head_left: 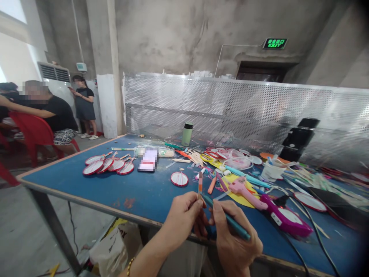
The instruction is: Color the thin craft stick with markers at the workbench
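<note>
A: What is at the near edge of the blue table?

B: A person's two bare hands. The left hand pinches a slim stick between thumb and fingers, its orange part pointing toward the far edge. The right hand is curled round a teal pen, slanted so that one end reaches toward the left hand.

A: Do the pen and the stick touch?

B: I cannot tell; the fingers hide the spot where they come close.

A: What lies to the left?

B: Just beside the stick, one red-rimmed disc lies flat. Toward the left edge, similar discs overlap in a group, with a phone between them and the single one. A green tumbler stands near the far edge.

A: And to the right?

B: A pink tool rests over a yellow sheet; beyond it stands a white cup holding several slender items, and nearer the near edge lies a purple device
</note>
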Action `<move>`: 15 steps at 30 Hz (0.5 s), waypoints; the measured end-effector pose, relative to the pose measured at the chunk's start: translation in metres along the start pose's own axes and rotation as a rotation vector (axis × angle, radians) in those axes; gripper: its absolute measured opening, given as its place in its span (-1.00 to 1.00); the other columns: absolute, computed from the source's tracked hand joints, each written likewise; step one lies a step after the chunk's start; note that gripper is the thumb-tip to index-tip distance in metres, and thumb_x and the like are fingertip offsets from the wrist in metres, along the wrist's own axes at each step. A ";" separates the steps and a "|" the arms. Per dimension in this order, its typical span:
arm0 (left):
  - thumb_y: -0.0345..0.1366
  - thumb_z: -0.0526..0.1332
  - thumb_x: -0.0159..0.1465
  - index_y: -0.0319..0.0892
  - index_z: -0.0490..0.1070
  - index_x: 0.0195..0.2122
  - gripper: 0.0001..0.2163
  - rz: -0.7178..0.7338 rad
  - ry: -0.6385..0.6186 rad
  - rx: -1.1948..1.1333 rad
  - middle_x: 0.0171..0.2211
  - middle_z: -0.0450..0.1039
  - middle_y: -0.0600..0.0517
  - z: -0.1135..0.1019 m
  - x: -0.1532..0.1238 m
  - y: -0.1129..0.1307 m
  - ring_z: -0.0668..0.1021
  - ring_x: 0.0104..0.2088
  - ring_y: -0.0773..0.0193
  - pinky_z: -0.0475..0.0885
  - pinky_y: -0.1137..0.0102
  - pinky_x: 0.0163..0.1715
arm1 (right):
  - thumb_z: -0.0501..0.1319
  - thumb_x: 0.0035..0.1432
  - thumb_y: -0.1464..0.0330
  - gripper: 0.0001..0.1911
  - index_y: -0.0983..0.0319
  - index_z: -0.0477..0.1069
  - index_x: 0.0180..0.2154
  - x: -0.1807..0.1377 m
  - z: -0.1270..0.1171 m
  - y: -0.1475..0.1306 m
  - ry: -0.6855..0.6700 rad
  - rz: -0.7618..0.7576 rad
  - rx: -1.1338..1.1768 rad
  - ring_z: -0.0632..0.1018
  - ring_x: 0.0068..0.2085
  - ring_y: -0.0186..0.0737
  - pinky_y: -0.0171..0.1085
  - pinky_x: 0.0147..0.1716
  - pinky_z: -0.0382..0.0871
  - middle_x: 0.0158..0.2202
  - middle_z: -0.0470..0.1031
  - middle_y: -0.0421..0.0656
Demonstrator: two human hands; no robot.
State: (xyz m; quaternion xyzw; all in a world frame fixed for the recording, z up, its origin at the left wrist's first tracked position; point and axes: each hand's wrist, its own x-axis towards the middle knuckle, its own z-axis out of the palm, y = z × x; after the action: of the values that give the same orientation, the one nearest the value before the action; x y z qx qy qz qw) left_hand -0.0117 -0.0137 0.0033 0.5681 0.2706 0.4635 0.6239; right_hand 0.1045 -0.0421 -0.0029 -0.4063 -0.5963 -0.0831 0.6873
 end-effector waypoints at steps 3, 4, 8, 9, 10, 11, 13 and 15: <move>-0.03 0.16 0.27 -0.19 0.30 -0.36 -0.70 -0.006 -0.005 -0.004 -0.59 0.45 0.08 0.000 0.000 0.000 0.46 -0.71 0.41 0.33 0.58 -0.73 | 0.26 0.22 0.45 -0.87 0.23 0.46 -0.41 -0.001 0.000 0.000 0.016 0.017 0.019 0.43 -0.57 -0.41 -0.40 -0.52 0.33 -0.56 0.41 -0.29; -0.03 0.16 0.26 -0.19 0.30 -0.35 -0.70 -0.007 -0.009 -0.009 -0.59 0.45 0.08 -0.001 0.000 0.000 0.46 -0.71 0.40 0.34 0.57 -0.73 | 0.26 0.22 0.45 -0.87 0.23 0.46 -0.41 -0.001 0.000 -0.001 0.033 0.025 0.028 0.43 -0.57 -0.42 -0.41 -0.52 0.33 -0.56 0.41 -0.29; -0.04 0.16 0.26 -0.19 0.31 -0.34 -0.72 -0.019 -0.005 -0.007 -0.59 0.45 0.09 -0.001 -0.001 0.000 0.46 -0.70 0.39 0.34 0.57 -0.72 | 0.27 0.21 0.44 -0.86 0.22 0.45 -0.42 -0.001 0.001 -0.002 0.064 0.030 0.008 0.44 -0.57 -0.43 -0.42 -0.50 0.35 -0.57 0.41 -0.31; -0.04 0.16 0.26 -0.19 0.31 -0.34 -0.72 -0.020 -0.002 -0.003 -0.59 0.45 0.09 -0.001 -0.001 0.001 0.46 -0.70 0.39 0.33 0.56 -0.72 | 0.27 0.21 0.44 -0.86 0.22 0.45 -0.43 -0.001 0.001 -0.001 0.051 0.021 0.004 0.44 -0.56 -0.43 -0.42 -0.50 0.34 -0.57 0.41 -0.31; -0.04 0.16 0.27 -0.19 0.31 -0.35 -0.72 -0.020 0.000 0.002 -0.59 0.44 0.09 -0.001 -0.001 0.001 0.46 -0.70 0.39 0.33 0.56 -0.72 | 0.27 0.21 0.44 -0.86 0.22 0.45 -0.43 -0.001 0.000 -0.001 0.035 0.013 0.005 0.43 -0.56 -0.43 -0.42 -0.50 0.34 -0.57 0.41 -0.31; -0.05 0.16 0.27 -0.19 0.31 -0.36 -0.72 -0.015 0.002 0.006 -0.59 0.44 0.09 0.000 -0.001 0.001 0.46 -0.70 0.39 0.34 0.56 -0.72 | 0.27 0.21 0.44 -0.86 0.22 0.46 -0.42 -0.001 0.000 -0.001 0.021 0.003 0.009 0.44 -0.56 -0.43 -0.42 -0.50 0.34 -0.56 0.42 -0.30; -0.05 0.15 0.28 -0.19 0.32 -0.36 -0.72 -0.004 0.006 0.015 -0.59 0.44 0.09 0.000 -0.001 0.001 0.46 -0.69 0.39 0.34 0.56 -0.71 | 0.27 0.21 0.43 -0.88 0.22 0.47 -0.40 -0.001 0.000 0.000 0.008 -0.009 0.010 0.44 -0.56 -0.43 -0.42 -0.51 0.33 -0.55 0.43 -0.30; -0.05 0.15 0.28 -0.19 0.31 -0.37 -0.72 -0.001 0.007 0.020 -0.59 0.45 0.09 0.000 -0.001 0.000 0.47 -0.69 0.39 0.33 0.56 -0.71 | 0.27 0.21 0.43 -0.88 0.23 0.47 -0.41 -0.001 -0.001 0.000 0.010 -0.007 0.009 0.44 -0.56 -0.42 -0.41 -0.51 0.34 -0.56 0.43 -0.30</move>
State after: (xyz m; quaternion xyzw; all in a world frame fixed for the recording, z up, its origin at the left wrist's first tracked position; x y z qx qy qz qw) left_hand -0.0121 -0.0144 0.0032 0.5727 0.2777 0.4622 0.6174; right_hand 0.1047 -0.0428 -0.0041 -0.4009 -0.5944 -0.0849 0.6919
